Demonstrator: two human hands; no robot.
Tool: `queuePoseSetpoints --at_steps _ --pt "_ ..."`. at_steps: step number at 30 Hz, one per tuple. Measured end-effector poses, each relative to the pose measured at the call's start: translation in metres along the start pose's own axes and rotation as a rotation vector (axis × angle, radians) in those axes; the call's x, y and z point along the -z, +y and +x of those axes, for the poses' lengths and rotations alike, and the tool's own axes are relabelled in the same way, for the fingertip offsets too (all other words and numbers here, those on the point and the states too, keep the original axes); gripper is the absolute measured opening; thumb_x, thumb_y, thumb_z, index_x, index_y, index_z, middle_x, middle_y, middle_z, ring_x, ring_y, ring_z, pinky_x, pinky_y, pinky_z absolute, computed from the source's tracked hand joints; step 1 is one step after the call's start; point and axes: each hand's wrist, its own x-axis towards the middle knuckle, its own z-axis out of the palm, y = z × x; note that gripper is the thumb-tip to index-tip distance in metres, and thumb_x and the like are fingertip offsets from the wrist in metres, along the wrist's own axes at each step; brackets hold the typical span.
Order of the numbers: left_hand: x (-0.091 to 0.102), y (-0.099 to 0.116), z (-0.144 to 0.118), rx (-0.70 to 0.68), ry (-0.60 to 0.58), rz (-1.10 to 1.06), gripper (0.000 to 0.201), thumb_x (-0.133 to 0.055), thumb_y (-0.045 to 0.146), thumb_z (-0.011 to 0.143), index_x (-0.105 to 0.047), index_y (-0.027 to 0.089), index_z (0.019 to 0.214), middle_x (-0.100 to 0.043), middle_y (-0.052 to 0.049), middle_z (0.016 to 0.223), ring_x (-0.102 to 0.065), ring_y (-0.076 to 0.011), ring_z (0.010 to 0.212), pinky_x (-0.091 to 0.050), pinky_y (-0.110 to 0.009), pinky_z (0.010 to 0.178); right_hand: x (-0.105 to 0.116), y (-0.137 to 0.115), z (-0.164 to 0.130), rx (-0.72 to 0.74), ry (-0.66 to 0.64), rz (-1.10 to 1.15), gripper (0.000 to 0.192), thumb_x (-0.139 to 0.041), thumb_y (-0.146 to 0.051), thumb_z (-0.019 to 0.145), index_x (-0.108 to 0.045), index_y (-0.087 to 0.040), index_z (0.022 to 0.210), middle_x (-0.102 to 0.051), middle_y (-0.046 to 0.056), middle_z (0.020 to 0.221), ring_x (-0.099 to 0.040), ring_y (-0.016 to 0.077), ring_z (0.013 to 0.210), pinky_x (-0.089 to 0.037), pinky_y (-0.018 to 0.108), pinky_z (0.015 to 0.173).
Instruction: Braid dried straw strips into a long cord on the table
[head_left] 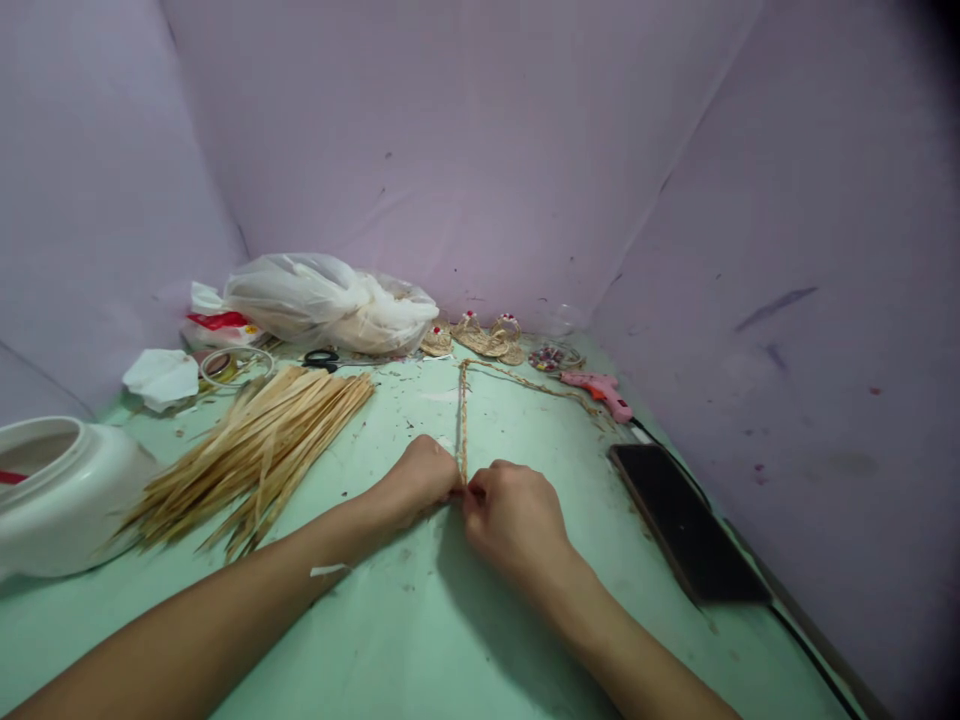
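Both fists sit knuckle to knuckle at mid-tabletop. I read the left hand as curled shut, fingertips pinching the near end of the braided straw cord. The right hand is likewise closed, thumb and forefinger meeting the same end from the other side. The two grips touch, which I take as a way to keep the plait tight where it is being worked.

The cord runs straight away from the hands, then bends right toward the pink glue gun; laid out flat like this, the finished length stays untwisted and clear of the fingers.

The bundle of straw strips lies just left of the left forearm, ends fanned toward the person, probably so a fresh strip is within easy reach.

Farther back lie scissors, small woven straw sandals and a plastic bag. A white jar sits far left and a dark phone lies right of the right hand.
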Motion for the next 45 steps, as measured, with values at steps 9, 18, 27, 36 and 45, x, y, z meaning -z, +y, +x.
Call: queuePoseSetpoints --at_steps 9,18,27,36,45 --pt "0.015 0.007 -0.007 -0.037 -0.165 -0.06 0.011 -0.046 0.017 0.052 -0.042 0.015 0.042 -0.032 0.006 0.031 -0.023 -0.0034 0.027 -0.009 -0.019 0.029 -0.007 -0.011 -0.012 0.074 0.016 -0.122 0.024 -0.041 -0.011 0.076 -0.064 -0.015 0.079 -0.056 0.01 0.071 -0.055 0.0152 0.06 -0.022 0.026 0.045" --pt "0.017 0.008 -0.01 -0.088 -0.096 -0.043 0.005 -0.049 0.012 0.048 -0.047 0.012 0.043 -0.033 0.006 0.032 -0.025 -0.003 0.033 -0.015 -0.019 0.035 0.0 0.004 -0.007 0.058 0.102 0.31 0.023 -0.051 -0.035 0.072 -0.065 -0.018 0.066 -0.062 0.005 0.068 -0.053 0.0154 0.059 -0.031 0.026 0.051" --pt "0.024 -0.004 -0.008 -0.163 -0.16 0.018 0.009 -0.047 0.02 0.052 -0.045 0.014 0.046 -0.029 0.006 0.036 -0.021 -0.004 0.036 -0.012 -0.021 0.039 -0.01 0.015 0.023 -0.338 -0.409 1.429 0.007 -0.053 -0.02 0.065 -0.055 -0.013 0.066 -0.052 -0.001 0.051 -0.045 0.007 0.043 -0.034 0.019 0.043" --pt "0.027 -0.002 -0.006 -0.339 0.009 0.567 0.013 -0.045 0.017 0.056 -0.054 0.013 0.048 -0.039 0.002 0.041 -0.034 -0.0079 0.043 -0.021 -0.021 0.043 -0.024 0.015 0.026 -0.295 -0.274 1.114 0.013 -0.053 -0.016 0.057 -0.048 -0.014 0.045 -0.039 -0.006 0.037 -0.024 0.0031 0.036 -0.016 0.02 0.038" --pt "-0.012 0.01 -0.06 -0.293 0.172 0.995 0.022 -0.045 0.016 0.066 -0.063 0.014 0.079 -0.06 -0.013 0.071 -0.056 -0.0225 0.069 -0.037 -0.029 0.062 -0.025 0.008 0.018 -0.372 -0.248 1.376 0.002 -0.051 -0.016 0.055 -0.049 -0.015 0.055 -0.042 -0.007 0.04 -0.03 0.004 0.038 -0.02 0.019 0.04"
